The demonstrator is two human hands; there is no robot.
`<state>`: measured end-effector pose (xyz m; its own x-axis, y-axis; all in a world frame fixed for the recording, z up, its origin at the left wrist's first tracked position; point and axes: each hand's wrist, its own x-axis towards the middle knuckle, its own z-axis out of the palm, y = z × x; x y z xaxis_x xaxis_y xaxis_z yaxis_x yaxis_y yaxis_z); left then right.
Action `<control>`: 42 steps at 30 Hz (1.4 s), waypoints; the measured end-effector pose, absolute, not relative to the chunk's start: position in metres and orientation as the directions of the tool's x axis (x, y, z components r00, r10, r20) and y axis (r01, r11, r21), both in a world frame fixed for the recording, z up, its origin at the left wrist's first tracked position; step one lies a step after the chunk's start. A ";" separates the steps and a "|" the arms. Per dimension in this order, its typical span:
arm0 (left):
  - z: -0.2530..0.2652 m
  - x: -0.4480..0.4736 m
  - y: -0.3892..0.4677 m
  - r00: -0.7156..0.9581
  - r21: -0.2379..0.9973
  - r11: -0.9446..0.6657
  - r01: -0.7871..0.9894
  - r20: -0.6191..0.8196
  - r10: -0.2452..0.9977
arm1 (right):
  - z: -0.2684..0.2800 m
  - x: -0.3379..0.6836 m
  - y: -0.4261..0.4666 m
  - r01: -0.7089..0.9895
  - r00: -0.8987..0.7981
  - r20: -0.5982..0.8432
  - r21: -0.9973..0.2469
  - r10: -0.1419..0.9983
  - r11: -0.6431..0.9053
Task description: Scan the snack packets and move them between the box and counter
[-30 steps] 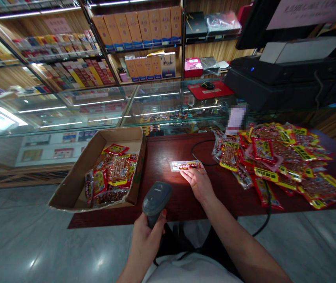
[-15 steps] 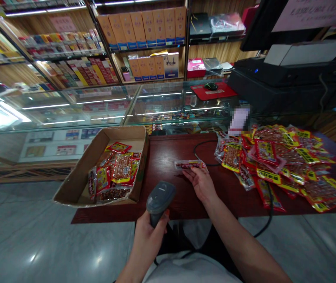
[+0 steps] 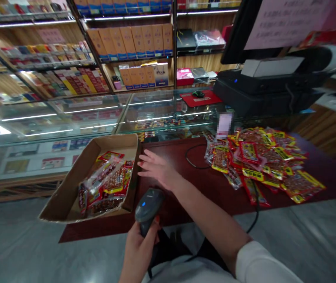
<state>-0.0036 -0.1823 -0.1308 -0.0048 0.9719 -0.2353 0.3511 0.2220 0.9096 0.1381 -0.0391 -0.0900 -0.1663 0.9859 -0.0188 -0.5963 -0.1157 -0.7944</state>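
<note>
My left hand (image 3: 140,245) is wrapped round the handle of a dark grey barcode scanner (image 3: 150,204), whose blue light is lit. My right hand (image 3: 158,169) reaches across above the scanner with its fingers spread and nothing in them, beside the right wall of a cardboard box (image 3: 57,196). Inside the box lie several red and yellow snack packets (image 3: 115,181). On top of them a clear snack packet (image 3: 101,175) looks blurred. A large heap of snack packets (image 3: 259,157) lies to the right on the dark red wooden table (image 3: 185,204).
A black cable (image 3: 256,200) hangs over the table's front edge at the right. Behind the table stands a glass display counter (image 3: 156,103) with a mouse (image 3: 198,94) on a red mat (image 3: 212,99). A monitor (image 3: 238,31) rises at the back right. Shelves with boxes line the wall.
My right hand has moved left from the table's middle to the box and let go of the clear snack packet, which is now in the box. The scanner's blue light has come on.
</note>
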 end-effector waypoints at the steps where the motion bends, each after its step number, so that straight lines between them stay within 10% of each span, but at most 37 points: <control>1: -0.132 -0.006 -0.181 -0.002 0.907 0.223 0.356 -0.238 0.971 | -0.099 0.156 -0.042 -0.478 -0.049 -0.007 -0.878 0.999 -0.030; 4: -0.137 -0.010 -0.178 0.007 0.913 0.234 0.334 -0.251 0.968 | -0.123 0.234 -0.060 0.231 0.326 0.219 -0.962 0.920 0.147; 6: -0.139 -0.009 -0.177 0.024 0.921 0.234 0.311 -0.254 0.967 | -0.131 0.288 -0.072 0.682 0.429 0.298 -0.726 0.852 -0.089; 9: -0.139 -0.003 -0.176 0.045 0.924 0.223 0.311 -0.248 0.968 | -0.136 0.341 -0.084 0.835 0.527 0.207 -0.306 0.825 -0.457; 24: -0.143 -0.006 -0.182 0.064 0.916 0.212 0.342 -0.248 0.967 | -0.171 0.364 -0.094 0.824 0.540 0.120 -0.277 0.833 -0.495; 28: -0.140 -0.001 -0.183 0.054 0.922 0.220 0.319 -0.250 0.967 | -0.161 0.361 -0.098 0.803 0.493 0.159 -0.461 0.855 -0.377; 33: -0.132 0.006 -0.182 0.042 0.923 0.232 0.308 -0.256 0.966 | -0.149 0.316 -0.093 0.101 0.557 0.024 -0.994 0.830 -0.039; 42: -0.132 0.005 -0.180 0.009 0.926 0.220 0.305 -0.234 0.972 | -0.177 0.218 -0.077 -0.436 0.441 -0.208 -0.900 0.873 0.006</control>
